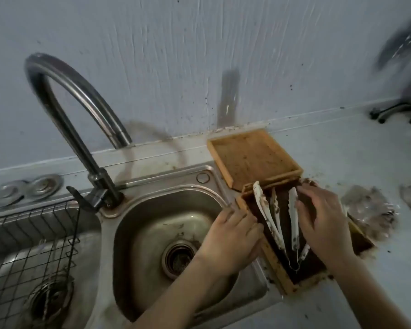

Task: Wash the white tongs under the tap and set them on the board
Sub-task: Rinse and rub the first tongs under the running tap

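Dirty white tongs (293, 217) lie in a wooden tray (274, 274) lined with dark soil, just right of the sink. Several white arms show, smeared brown, and they meet at a wire ring near the tray's front. My left hand (230, 238) curls over the tray's left wall, above the sink's edge. My right hand (323, 217) lies flat over the right side of the tray, with its fingertips touching the right arm of the tongs. A lighter wooden board with a raised rim (254, 157) sits behind the tray against the wall. The curved steel tap (64, 96) stands at the left with no water running.
The small steel sink basin (150, 214) with its drain lies under my left forearm. A wire rack (33, 248) covers a second basin at the far left. Crumpled, dirty plastic (370, 210) lies on the counter right of the tray. Soil specks dot the counter and wall.
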`<state>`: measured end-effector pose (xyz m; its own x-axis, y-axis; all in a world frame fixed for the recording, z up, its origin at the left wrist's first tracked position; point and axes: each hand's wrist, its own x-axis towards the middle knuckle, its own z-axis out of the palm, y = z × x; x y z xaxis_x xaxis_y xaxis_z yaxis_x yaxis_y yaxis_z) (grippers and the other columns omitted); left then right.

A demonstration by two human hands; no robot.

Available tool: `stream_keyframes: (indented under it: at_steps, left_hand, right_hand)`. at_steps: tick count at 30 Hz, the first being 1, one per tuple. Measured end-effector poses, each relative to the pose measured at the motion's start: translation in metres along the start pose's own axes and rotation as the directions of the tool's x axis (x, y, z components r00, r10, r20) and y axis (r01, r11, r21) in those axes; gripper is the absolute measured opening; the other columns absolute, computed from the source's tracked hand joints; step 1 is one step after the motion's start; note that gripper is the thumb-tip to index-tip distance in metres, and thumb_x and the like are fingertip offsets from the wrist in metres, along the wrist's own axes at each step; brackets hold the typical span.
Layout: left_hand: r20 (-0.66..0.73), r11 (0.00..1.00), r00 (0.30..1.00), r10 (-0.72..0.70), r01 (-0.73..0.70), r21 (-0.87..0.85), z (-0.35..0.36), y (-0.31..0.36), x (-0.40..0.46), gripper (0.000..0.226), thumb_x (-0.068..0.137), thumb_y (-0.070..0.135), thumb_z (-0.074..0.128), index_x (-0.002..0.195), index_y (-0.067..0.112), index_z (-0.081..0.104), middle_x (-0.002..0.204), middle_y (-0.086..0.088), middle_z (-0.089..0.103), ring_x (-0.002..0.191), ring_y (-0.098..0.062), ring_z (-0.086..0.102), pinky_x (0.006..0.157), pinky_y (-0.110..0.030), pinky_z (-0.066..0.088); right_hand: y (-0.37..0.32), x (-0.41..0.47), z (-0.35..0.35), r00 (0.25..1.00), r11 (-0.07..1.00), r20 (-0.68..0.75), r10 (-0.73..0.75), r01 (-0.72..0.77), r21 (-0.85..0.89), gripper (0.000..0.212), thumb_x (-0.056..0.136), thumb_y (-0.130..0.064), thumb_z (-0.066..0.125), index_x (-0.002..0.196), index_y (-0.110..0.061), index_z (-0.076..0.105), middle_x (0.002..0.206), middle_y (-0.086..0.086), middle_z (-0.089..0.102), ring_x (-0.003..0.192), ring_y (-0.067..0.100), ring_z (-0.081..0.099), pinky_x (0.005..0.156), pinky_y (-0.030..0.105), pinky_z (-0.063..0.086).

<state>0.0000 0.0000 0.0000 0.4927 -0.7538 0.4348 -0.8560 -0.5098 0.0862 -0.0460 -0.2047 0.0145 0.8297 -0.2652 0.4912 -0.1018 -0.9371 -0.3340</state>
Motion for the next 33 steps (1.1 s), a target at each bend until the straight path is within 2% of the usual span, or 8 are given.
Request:
stream_keyframes:
  at_steps: [4,10,15,20,24,27,30,33]
  left_hand:
    - [0.094,0.999,0.995,0.018,-0.015,-0.037,0.026,0.006,0.003,0.022,0.087,0.03,0.047,0.089,0.023,0.067,0.092,0.006,0.069,0.087,-0.015,0.064,0.077,-0.031,0.05]
    - [0.203,0.993,0.972,0.114,-0.11,-0.032,0.045,0.007,0.002,0.026,0.086,0.038,0.05,0.1,0.025,0.068,0.1,0.007,0.07,0.09,-0.015,0.065,0.077,-0.031,0.052]
    - [0.258,0.99,0.956,0.141,-0.135,-0.042,0.046,0.004,-0.001,0.029,0.085,0.039,0.053,0.107,0.026,0.067,0.106,0.007,0.07,0.094,-0.014,0.065,0.079,-0.031,0.053]
    - [0.225,0.984,0.959,0.174,-0.164,-0.064,0.029,0.001,-0.001,0.029,0.082,0.036,0.054,0.108,0.026,0.065,0.106,0.009,0.069,0.096,-0.013,0.065,0.079,-0.032,0.053]
    - [0.172,0.988,0.974,0.145,-0.134,-0.075,0.011,-0.011,-0.004,0.029,0.085,0.035,0.047,0.107,0.026,0.063,0.102,0.009,0.069,0.093,-0.012,0.064,0.079,-0.03,0.049]
    - [0.098,0.994,0.99,0.097,-0.092,-0.061,-0.007,-0.026,-0.009,0.028,0.088,0.032,0.049,0.112,0.025,0.061,0.105,0.008,0.068,0.093,-0.013,0.063,0.079,-0.031,0.047]
    - [0.011,0.998,0.999,0.048,-0.048,-0.032,-0.028,-0.042,-0.015,0.027,0.09,0.03,0.051,0.113,0.023,0.062,0.105,0.006,0.069,0.093,-0.014,0.064,0.079,-0.03,0.05]
    - [-0.062,0.999,0.997,-0.037,0.038,0.014,-0.049,-0.06,-0.027,0.028,0.089,0.031,0.051,0.112,0.022,0.064,0.103,0.006,0.07,0.093,-0.014,0.065,0.08,-0.029,0.05]
  right_hand:
    - [0.006,-0.014,0.008,0.964,0.999,0.259,0.051,-0.046,-0.025,0.019,0.087,-0.02,0.056,0.101,-0.013,0.067,0.089,0.002,0.07,0.082,0.015,0.063,0.075,0.027,0.047]
    - [-0.004,-0.028,0.017,0.867,0.992,0.489,0.099,-0.048,-0.115,0.024,0.091,-0.043,0.048,0.088,-0.024,0.062,0.077,-0.009,0.056,0.074,0.008,0.051,0.076,0.024,0.042]
    - [-0.004,-0.03,0.025,0.857,0.988,0.501,0.122,-0.055,-0.146,0.026,0.089,-0.044,0.05,0.077,-0.023,0.058,0.07,-0.007,0.054,0.068,0.008,0.051,0.075,0.026,0.043]
    - [-0.007,-0.028,0.023,0.909,0.991,0.395,0.129,-0.109,-0.073,0.018,0.086,-0.031,0.06,0.071,-0.021,0.06,0.057,-0.009,0.054,0.055,0.004,0.05,0.075,0.028,0.043]
    - [-0.019,-0.018,0.008,0.96,0.991,0.255,0.114,-0.128,0.037,0.015,0.083,-0.023,0.067,0.069,-0.018,0.061,0.051,-0.012,0.052,0.044,0.002,0.05,0.049,0.019,0.041]
    - [-0.035,-0.005,-0.008,0.977,0.966,0.174,0.127,-0.161,0.202,0.013,0.084,-0.019,0.065,0.072,-0.019,0.06,0.054,-0.011,0.054,0.044,0.004,0.051,0.042,0.014,0.035]
    - [-0.06,0.014,-0.02,0.964,0.862,0.174,0.201,-0.259,0.436,0.011,0.086,-0.021,0.061,0.076,-0.024,0.06,0.067,-0.009,0.062,0.055,0.007,0.058,0.048,0.014,0.041]
    - [-0.09,0.029,-0.018,0.893,0.574,0.357,0.275,-0.45,0.684,0.01,0.087,-0.016,0.058,0.081,-0.019,0.065,0.081,-0.002,0.069,0.074,0.007,0.065,0.07,0.025,0.052]
